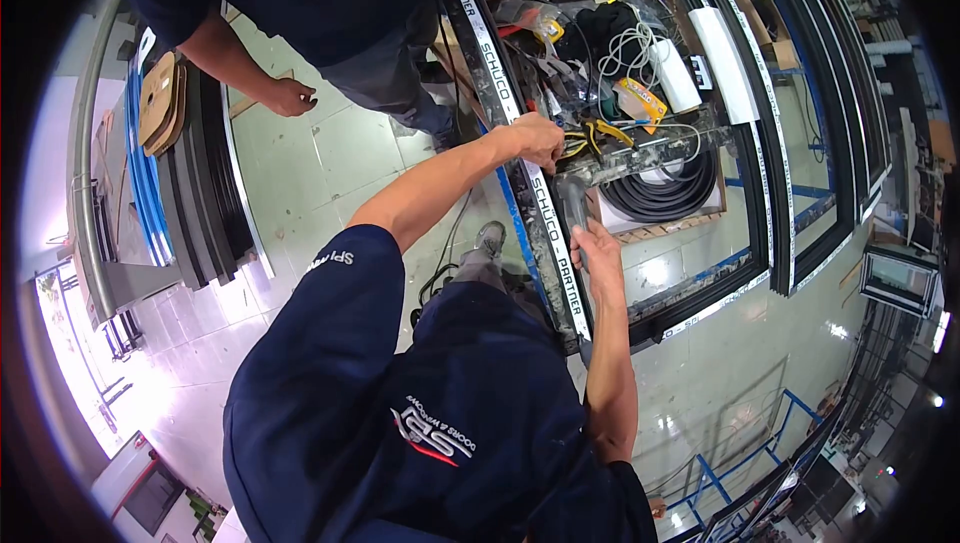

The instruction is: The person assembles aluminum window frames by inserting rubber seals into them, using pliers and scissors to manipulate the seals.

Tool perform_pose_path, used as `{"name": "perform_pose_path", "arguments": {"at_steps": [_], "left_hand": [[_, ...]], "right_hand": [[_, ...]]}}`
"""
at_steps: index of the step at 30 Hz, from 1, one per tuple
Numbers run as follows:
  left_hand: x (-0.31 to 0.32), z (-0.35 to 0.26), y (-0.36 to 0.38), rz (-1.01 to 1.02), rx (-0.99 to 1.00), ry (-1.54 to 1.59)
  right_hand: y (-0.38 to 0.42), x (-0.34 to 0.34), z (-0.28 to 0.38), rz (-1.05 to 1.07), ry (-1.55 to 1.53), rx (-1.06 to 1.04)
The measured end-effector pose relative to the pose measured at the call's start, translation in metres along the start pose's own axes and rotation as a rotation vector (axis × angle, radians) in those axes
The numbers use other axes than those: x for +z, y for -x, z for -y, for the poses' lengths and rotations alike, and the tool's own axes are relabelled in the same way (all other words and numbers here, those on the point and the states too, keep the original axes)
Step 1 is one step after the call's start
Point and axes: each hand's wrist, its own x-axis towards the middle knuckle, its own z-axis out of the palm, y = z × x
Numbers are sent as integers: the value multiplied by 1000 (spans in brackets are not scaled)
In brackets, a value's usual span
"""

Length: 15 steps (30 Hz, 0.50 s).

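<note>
My left hand (540, 141) is closed at the inner edge of a long black profile (545, 213) with white printed tape. What its fingers hold, if anything, is hidden. Below and to the right, my right hand (597, 251) has its fingers bent against a grey, rounded tool (573, 205) beside the same profile. Yellow-and-black pliers (598, 135) lie just right of my left hand, on a worn ledge.
Another person (300, 3) stands at the upper left, one hand near the profile's top. A cluttered tray holds cables, a white bottle (676, 75) and a yellow packet (640, 103). Below lies a black coil (660, 193). More dark frames (800, 143) stand right; profiles (200, 183) lean left.
</note>
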Motion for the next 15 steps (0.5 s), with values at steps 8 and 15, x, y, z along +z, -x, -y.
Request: {"name": "perform_pose_path", "arguments": {"at_steps": [8,15], "left_hand": [[-2,-4,2,-28,-9,-11],[-2,-3,4,-52,7,-12]], "right_hand": [[1,-2,17,36,-94,168],[-6,-1,22,85,-28,174]]}}
